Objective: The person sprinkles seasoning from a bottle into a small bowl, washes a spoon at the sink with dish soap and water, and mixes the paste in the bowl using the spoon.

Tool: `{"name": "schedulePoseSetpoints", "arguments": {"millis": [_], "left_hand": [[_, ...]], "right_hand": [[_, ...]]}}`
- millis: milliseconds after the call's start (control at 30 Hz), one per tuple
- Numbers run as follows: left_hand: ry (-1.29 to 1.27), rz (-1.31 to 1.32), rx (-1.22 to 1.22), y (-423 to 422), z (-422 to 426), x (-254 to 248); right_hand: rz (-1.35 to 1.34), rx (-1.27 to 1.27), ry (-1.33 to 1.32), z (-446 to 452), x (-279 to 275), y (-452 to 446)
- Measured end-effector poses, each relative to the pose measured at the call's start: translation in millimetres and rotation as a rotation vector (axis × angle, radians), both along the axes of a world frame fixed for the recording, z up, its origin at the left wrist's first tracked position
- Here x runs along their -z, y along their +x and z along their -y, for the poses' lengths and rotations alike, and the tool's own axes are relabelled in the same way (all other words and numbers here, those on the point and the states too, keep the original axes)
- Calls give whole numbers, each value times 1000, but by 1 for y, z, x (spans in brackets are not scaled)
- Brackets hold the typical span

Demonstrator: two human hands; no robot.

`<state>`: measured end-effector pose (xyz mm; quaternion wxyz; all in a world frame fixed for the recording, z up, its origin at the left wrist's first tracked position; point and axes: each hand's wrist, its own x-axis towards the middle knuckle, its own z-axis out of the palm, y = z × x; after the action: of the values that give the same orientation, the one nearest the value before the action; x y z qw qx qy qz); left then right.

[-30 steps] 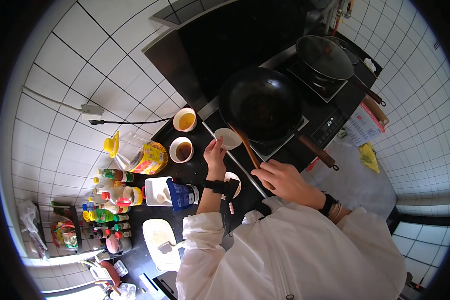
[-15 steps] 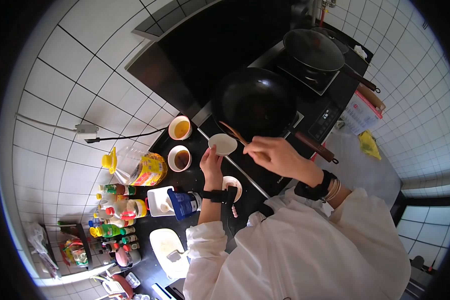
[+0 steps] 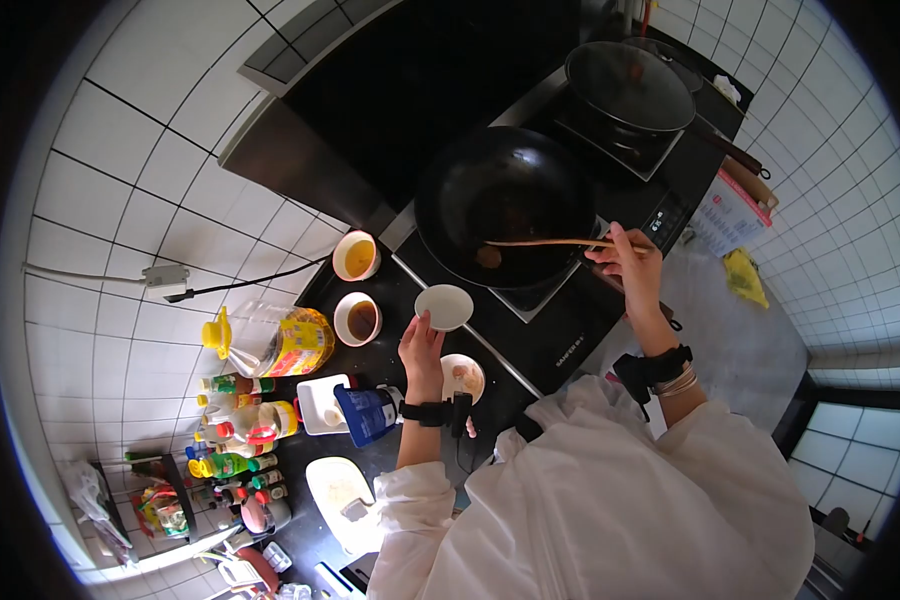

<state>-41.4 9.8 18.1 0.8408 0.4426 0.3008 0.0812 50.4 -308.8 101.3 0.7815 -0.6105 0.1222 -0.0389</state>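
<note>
My left hand (image 3: 422,347) is closed on the rim of a small white bowl (image 3: 444,307), tilted beside the stove edge; its inside looks bare. My right hand (image 3: 630,258) grips what look like wooden chopsticks (image 3: 555,242), held nearly level over the near side of a large black wok (image 3: 505,185). Just below their tips, a small brown lump (image 3: 488,257) lies in the wok. Left of the white bowl stand one bowl with yellow liquid (image 3: 356,256) and another with dark brown liquid (image 3: 358,320).
A lidded pan (image 3: 630,86) sits on the far burner, its handle sticking out right. Near my left forearm are a patterned bowl (image 3: 463,378), a blue packet (image 3: 370,412) and a white container (image 3: 322,405). An oil jug (image 3: 285,340) and several bottles line the tiled wall.
My right hand has moved right and up, away from the white bowl, swinging the chopsticks level over the wok. A brown lump now shows in the wok. The white bowl has shifted slightly.
</note>
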Motion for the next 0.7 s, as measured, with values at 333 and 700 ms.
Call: {"name": "schedulePoseSetpoints", "arguments": {"millis": [333,700], "left_hand": [[-13,-38,-23,-3,0,11],[1,-41,12,4,9,10]], "right_hand": [[184,-266,-279,-4,-11,-24],[608,-543,-693,-10,-55,-46]]}}
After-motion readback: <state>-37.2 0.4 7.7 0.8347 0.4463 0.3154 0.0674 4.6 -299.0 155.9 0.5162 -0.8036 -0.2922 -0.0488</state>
